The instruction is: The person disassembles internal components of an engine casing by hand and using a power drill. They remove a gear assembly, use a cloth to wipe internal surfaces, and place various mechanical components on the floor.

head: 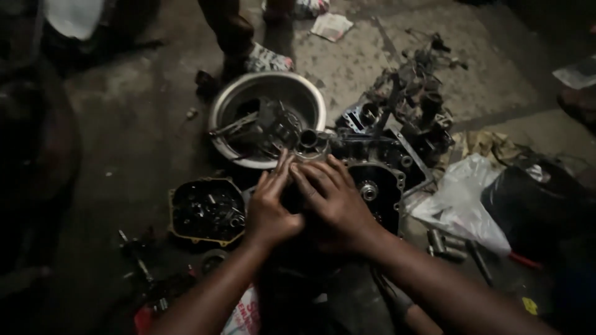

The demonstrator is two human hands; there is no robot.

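Observation:
My left hand (271,208) and my right hand (335,201) press side by side on a dark engine part between them, fingers pointing away from me. Their fingertips reach a small grey ring-shaped metal piece (308,141) at the top of the part. What lies under the palms is hidden. Just right of my right hand sits an open black engine crankcase (380,186) with a shiny bearing in its middle. Whether the fingers grip anything cannot be made out.
A round metal bowl (310,93) holding greasy parts stands beyond the hands. A dark engine cover (207,211) with small parts lies at left. More engine pieces (413,93) sit at the back right, plastic bags (462,198) at right. Another person's foot (267,61) stands beyond the bowl.

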